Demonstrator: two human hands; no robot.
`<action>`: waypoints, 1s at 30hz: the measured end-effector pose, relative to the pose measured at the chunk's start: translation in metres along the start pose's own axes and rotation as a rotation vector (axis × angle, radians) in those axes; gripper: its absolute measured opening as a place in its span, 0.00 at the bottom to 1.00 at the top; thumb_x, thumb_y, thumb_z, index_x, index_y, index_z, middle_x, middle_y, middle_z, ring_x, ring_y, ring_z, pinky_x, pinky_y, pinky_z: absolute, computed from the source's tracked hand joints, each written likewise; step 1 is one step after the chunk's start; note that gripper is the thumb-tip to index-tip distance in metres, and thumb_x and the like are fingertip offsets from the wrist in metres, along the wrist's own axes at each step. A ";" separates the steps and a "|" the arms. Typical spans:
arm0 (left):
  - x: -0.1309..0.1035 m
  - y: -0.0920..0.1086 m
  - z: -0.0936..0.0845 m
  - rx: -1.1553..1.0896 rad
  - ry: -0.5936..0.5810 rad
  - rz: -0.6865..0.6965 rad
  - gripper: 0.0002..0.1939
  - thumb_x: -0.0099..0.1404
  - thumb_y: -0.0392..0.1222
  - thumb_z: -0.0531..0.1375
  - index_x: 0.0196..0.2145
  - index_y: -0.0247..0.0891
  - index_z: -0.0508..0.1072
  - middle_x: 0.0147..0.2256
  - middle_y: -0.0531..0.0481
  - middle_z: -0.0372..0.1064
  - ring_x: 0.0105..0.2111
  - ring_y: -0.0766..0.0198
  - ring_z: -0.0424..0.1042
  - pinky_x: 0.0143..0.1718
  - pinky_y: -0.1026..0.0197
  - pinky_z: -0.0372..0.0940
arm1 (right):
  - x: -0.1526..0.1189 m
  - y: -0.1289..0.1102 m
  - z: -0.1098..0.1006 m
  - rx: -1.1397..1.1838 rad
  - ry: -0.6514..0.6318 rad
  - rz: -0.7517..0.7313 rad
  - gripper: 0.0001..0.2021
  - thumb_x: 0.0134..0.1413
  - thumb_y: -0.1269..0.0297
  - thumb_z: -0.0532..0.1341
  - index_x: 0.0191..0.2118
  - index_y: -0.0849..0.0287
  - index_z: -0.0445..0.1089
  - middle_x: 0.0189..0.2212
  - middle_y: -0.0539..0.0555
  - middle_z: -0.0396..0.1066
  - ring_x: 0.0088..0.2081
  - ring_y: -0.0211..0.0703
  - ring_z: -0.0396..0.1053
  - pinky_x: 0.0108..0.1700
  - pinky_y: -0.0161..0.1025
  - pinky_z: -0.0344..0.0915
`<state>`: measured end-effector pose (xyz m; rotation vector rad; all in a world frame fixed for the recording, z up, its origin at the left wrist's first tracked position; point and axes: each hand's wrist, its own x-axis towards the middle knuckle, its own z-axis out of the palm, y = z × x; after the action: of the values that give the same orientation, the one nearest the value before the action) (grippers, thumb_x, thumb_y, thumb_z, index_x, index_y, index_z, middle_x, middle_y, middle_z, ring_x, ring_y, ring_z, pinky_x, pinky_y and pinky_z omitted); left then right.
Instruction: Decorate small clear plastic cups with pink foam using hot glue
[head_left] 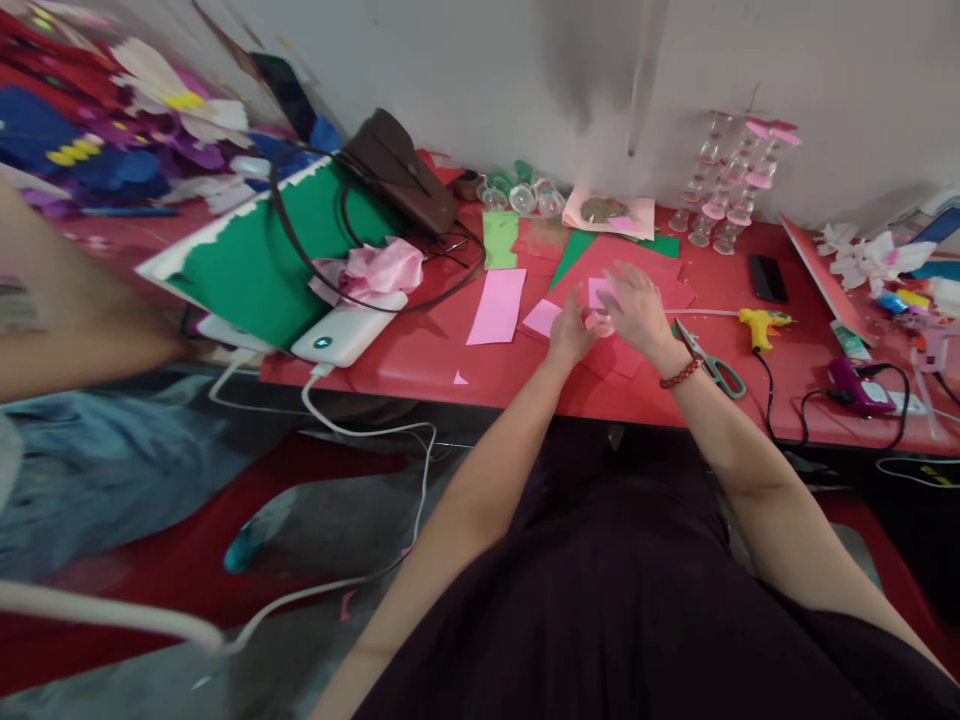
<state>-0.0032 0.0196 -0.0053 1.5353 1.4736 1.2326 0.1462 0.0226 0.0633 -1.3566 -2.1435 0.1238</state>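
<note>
Over the red table, my left hand [573, 332] is closed around the edge of a small pink, partly see-through round piece [598, 322]. Just to its right, my right hand [634, 308] has its fingers apart and bent, with the fingertips beside that piece; whether they touch it is blurred. A square of pink paper [598, 290] shows behind the right fingers. Another pink paper piece [541, 317] lies left of my left hand, and a longer pink strip [498, 308] farther left. Red sheets [634, 258] lie under both hands. Scissors [709, 360] rest by my right wrist.
A yellow glue gun [763, 327] and a black phone [766, 278] lie right. Clear stacked plastic pieces [727, 185] stand by the wall. Left are a brown bag [401, 165], green board [247, 255] and white power bank [349, 330] with a hanging cable. Another person's arm [75, 290] enters left.
</note>
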 end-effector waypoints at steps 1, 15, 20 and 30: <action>0.000 -0.001 0.001 -0.016 -0.001 0.013 0.49 0.54 0.34 0.73 0.71 0.40 0.61 0.50 0.38 0.82 0.51 0.46 0.80 0.56 0.45 0.71 | -0.005 -0.005 0.000 -0.031 -0.052 -0.042 0.26 0.72 0.55 0.56 0.68 0.60 0.69 0.71 0.66 0.64 0.74 0.62 0.57 0.75 0.65 0.52; 0.004 -0.009 0.005 -0.036 0.048 0.023 0.38 0.60 0.28 0.62 0.68 0.41 0.66 0.47 0.42 0.82 0.55 0.47 0.78 0.57 0.47 0.69 | -0.017 -0.015 0.005 -0.159 -0.222 -0.136 0.31 0.72 0.62 0.55 0.75 0.68 0.57 0.76 0.67 0.55 0.78 0.59 0.49 0.80 0.60 0.42; 0.004 -0.011 0.004 -0.056 0.047 0.037 0.39 0.60 0.29 0.63 0.68 0.43 0.66 0.46 0.43 0.82 0.54 0.46 0.79 0.58 0.46 0.69 | -0.017 -0.013 0.009 -0.163 -0.209 -0.148 0.30 0.71 0.63 0.54 0.75 0.64 0.57 0.76 0.64 0.55 0.78 0.58 0.49 0.80 0.62 0.42; 0.007 -0.013 0.007 -0.048 0.060 0.029 0.36 0.59 0.29 0.64 0.65 0.44 0.69 0.40 0.46 0.82 0.50 0.47 0.80 0.54 0.48 0.69 | -0.018 -0.019 0.008 -0.199 -0.224 -0.124 0.30 0.71 0.67 0.54 0.75 0.68 0.57 0.77 0.67 0.53 0.78 0.59 0.48 0.80 0.61 0.42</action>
<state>-0.0016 0.0289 -0.0185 1.5049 1.4530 1.3321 0.1329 -0.0001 0.0562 -1.3687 -2.4777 0.0134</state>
